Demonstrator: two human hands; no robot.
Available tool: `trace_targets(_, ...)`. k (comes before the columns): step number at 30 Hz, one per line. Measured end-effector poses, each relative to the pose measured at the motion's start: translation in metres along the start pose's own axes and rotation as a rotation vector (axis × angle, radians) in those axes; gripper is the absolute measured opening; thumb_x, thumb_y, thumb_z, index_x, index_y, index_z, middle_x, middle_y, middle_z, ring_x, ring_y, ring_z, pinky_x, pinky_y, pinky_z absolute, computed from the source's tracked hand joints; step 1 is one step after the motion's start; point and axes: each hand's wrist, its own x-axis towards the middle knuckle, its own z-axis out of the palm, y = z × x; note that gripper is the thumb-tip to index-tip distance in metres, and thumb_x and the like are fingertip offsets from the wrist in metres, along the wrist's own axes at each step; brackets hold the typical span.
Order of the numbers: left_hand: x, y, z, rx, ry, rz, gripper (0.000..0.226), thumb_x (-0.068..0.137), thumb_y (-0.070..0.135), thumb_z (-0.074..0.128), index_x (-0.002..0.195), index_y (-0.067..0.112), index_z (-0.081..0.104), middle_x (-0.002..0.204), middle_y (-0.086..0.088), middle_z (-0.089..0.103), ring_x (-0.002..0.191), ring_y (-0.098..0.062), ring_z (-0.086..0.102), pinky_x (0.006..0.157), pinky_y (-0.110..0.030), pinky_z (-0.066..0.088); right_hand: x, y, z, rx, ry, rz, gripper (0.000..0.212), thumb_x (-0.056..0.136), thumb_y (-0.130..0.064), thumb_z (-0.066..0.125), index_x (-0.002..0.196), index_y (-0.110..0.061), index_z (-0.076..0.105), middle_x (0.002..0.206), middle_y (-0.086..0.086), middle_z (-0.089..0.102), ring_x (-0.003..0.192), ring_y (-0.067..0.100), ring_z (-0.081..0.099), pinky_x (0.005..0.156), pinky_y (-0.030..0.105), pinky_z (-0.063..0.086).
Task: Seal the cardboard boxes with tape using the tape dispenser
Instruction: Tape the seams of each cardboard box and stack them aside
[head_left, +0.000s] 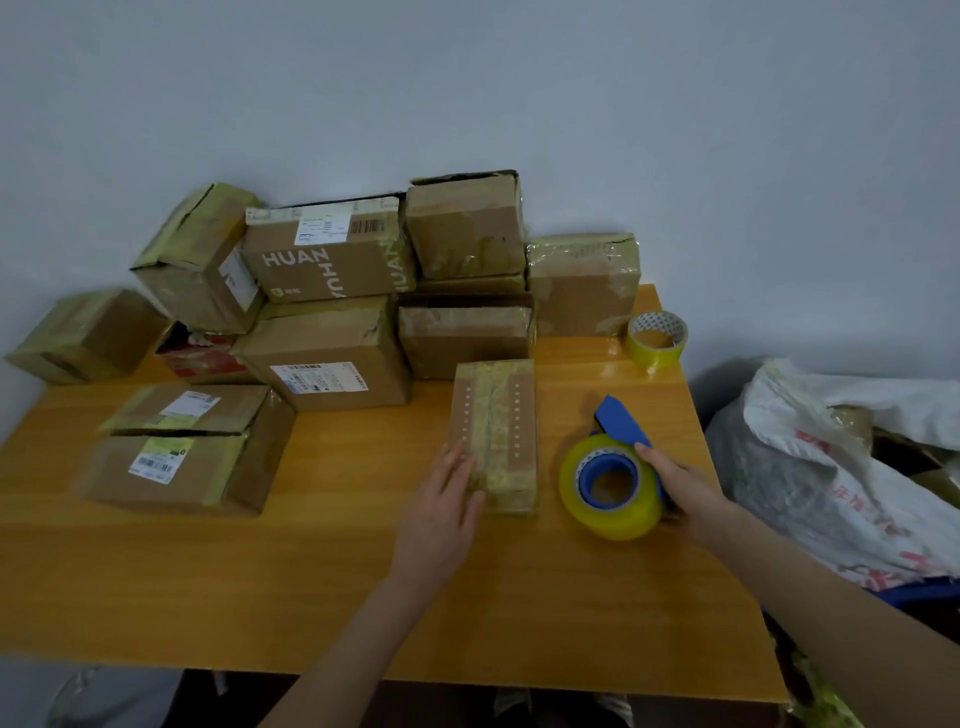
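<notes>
A small flat cardboard box (498, 426) lies in the middle of the wooden table (311, 571), with a yellowish tape strip along its top seam. My left hand (441, 499) rests on the box's near left corner with straight fingers. To the right, my right hand (675, 483) grips the handle of the blue tape dispenser (621, 421), which carries a yellow-clear tape roll (608, 488) and stands on the table beside the box.
Several taped cardboard boxes (332, 265) are stacked along the wall at the back and left. A larger box (182, 447) sits at front left. A spare tape roll (657, 338) stands at back right. Plastic bags (831, 467) lie beyond the table's right edge.
</notes>
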Motion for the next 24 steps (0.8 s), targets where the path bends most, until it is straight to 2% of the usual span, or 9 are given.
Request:
trace_targets(2, -0.001, -0.010, -0.006, -0.050, 0.057, -0.066, 0.048, 0.100, 0.032, 0.042, 0.146, 0.018, 0.037, 0.154, 0.001, 0.031, 0.143, -0.017, 0.026, 0.112, -0.036, 0.034, 0.000, 0.000, -0.003, -0.139, 0.061, -0.079, 0.053, 0.092, -0.047, 0.059, 0.137, -0.020, 0.053, 0.107, 0.009, 0.064, 0.097, 0.029, 0.061, 0.081, 0.043, 0.053)
trace_targets(5, -0.005, -0.021, -0.012, -0.111, 0.115, -0.121, 0.046, 0.101, 0.026, 0.044, 0.145, 0.013, 0.039, 0.152, 0.001, 0.034, 0.140, -0.015, 0.032, 0.112, -0.031, 0.033, -0.008, -0.003, -0.004, -0.442, 0.087, -0.194, 0.055, 0.096, -0.048, 0.051, 0.136, -0.011, 0.054, 0.103, 0.009, 0.065, 0.098, 0.030, 0.061, 0.086, 0.043, 0.049)
trace_targets(8, -0.012, -0.026, -0.015, -0.189, 0.161, -0.179, 0.043, 0.100, 0.020, 0.046, 0.142, 0.011, 0.043, 0.148, -0.001, 0.042, 0.132, -0.009, 0.039, 0.103, -0.015, 0.027, -0.019, -0.011, 0.000, -0.899, 0.212, -0.416, 0.057, 0.098, -0.044, 0.048, 0.143, -0.009, 0.044, 0.135, 0.013, 0.054, 0.120, 0.029, 0.052, 0.096, 0.040, 0.043)
trace_targets(11, -0.009, -0.018, -0.012, -0.230, 0.179, -0.220, 0.042, 0.100, 0.016, 0.048, 0.141, 0.009, 0.045, 0.145, -0.005, 0.046, 0.132, -0.010, 0.040, 0.103, -0.012, 0.023, -0.043, -0.016, 0.037, -0.899, 0.158, -0.613, 0.050, 0.100, -0.032, 0.050, 0.145, -0.011, 0.042, 0.143, 0.009, 0.049, 0.118, 0.025, 0.056, 0.096, 0.036, 0.046)
trace_targets(14, 0.004, 0.003, -0.002, -0.288, 0.128, -0.254, 0.044, 0.101, 0.016, 0.046, 0.144, 0.009, 0.039, 0.146, -0.006, 0.045, 0.135, -0.018, 0.040, 0.105, -0.016, 0.025, -0.058, 0.000, 0.095, -0.895, 0.007, -0.659, 0.058, 0.101, -0.028, 0.048, 0.152, -0.014, 0.027, 0.147, 0.004, 0.045, 0.127, 0.021, 0.051, 0.100, 0.032, 0.045)
trace_targets(17, 0.018, 0.015, 0.011, -0.320, 0.038, -0.310, 0.052, 0.102, 0.018, 0.040, 0.150, 0.007, 0.024, 0.152, -0.009, 0.036, 0.136, -0.023, 0.039, 0.111, -0.028, 0.033, -0.058, 0.013, 0.132, -0.911, 0.000, -0.598, 0.068, 0.103, -0.031, 0.041, 0.156, -0.014, 0.002, 0.161, 0.006, 0.018, 0.131, 0.024, 0.047, 0.100, 0.036, 0.047)
trace_targets(19, 0.022, 0.013, 0.017, -0.298, 0.004, -0.371, 0.056, 0.103, 0.020, 0.038, 0.152, 0.006, 0.016, 0.152, -0.013, 0.035, 0.129, -0.026, 0.047, 0.103, -0.035, 0.044, -0.057, 0.018, 0.141, -0.961, 0.041, -0.521, 0.069, 0.104, -0.033, 0.035, 0.155, -0.013, -0.007, 0.163, 0.005, 0.003, 0.123, 0.027, 0.054, 0.093, 0.038, 0.050)
trace_targets(21, 0.023, 0.011, 0.020, -0.294, -0.005, -0.406, 0.057, 0.102, 0.020, 0.039, 0.152, 0.006, 0.015, 0.146, -0.014, 0.042, 0.119, -0.025, 0.054, 0.094, -0.035, 0.050, -0.054, 0.022, 0.146, -0.981, 0.074, -0.489, 0.070, 0.104, -0.035, 0.033, 0.154, -0.012, -0.010, 0.163, 0.003, 0.000, 0.114, 0.027, 0.059, 0.086, 0.038, 0.053)
trace_targets(24, 0.023, 0.006, 0.021, -0.385, -0.004, -0.469, 0.052, 0.102, 0.019, 0.041, 0.150, 0.007, 0.025, 0.130, -0.011, 0.056, 0.110, -0.022, 0.058, 0.089, -0.033, 0.050, -0.049, 0.025, 0.148, -0.967, 0.110, -0.479, 0.071, 0.104, -0.036, 0.034, 0.154, -0.010, -0.007, 0.163, 0.004, 0.007, 0.121, 0.028, 0.056, 0.090, 0.039, 0.052)
